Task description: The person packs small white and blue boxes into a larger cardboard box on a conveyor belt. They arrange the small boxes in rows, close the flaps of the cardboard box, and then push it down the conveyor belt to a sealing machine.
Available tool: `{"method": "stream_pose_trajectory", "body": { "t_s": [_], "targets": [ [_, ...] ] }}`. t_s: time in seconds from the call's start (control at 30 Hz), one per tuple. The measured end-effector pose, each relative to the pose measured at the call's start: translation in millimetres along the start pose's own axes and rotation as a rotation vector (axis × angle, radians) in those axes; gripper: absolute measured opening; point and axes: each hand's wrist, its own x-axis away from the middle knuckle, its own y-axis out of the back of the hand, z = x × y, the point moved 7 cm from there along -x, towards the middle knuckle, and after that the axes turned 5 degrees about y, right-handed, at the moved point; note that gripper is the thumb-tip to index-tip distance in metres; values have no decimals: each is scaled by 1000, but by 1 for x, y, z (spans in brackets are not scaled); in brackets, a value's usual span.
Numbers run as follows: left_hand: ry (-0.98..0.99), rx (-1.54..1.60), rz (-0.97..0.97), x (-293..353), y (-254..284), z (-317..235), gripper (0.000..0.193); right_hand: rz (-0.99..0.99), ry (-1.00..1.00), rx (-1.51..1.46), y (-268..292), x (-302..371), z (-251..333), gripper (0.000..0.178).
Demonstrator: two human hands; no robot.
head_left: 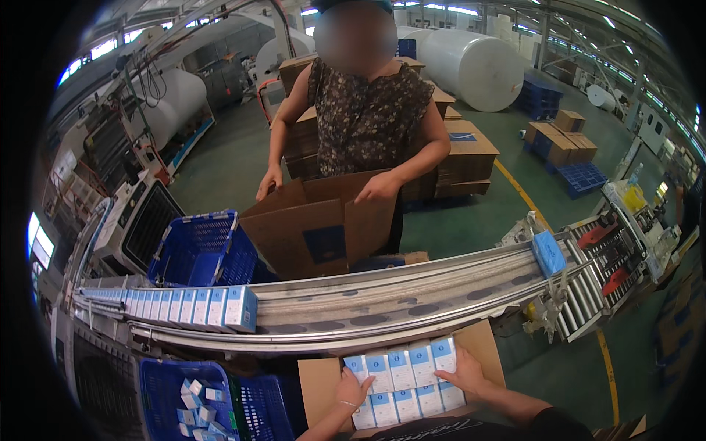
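An open cardboard carton stands in front of me, holding two rows of blue-and-white packs. At the left end of the far row is my left hand, its thumb against the near side of the end pack. My right hand grips that row's right end, thumb pointing inward. Both hands press the row between them; some fingertips are hidden by the packs and carton walls. The near row sits just below, untouched by my fingers.
Beyond the carton runs a conveyor with a line of similar packs at its left. A co-worker opposite holds a larger open carton. Blue crates stand nearby; one at lower left contains loose packs. A blue package lies right.
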Motion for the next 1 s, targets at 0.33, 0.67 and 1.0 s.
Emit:
{"method": "stream_pose_trajectory", "body": {
  "t_s": [0.33, 0.67, 1.0],
  "targets": [
    [49, -452, 125, -19, -21, 6, 89, 394, -134, 266, -29, -38, -25, 71],
    [-102, -408, 86, -26, -15, -11, 36, 446, 20, 395, -32, -37, -19, 55],
    [456, -71, -124, 69, 91, 70, 71, 299, -198, 184, 49, 43, -96, 74]
  ]
}}
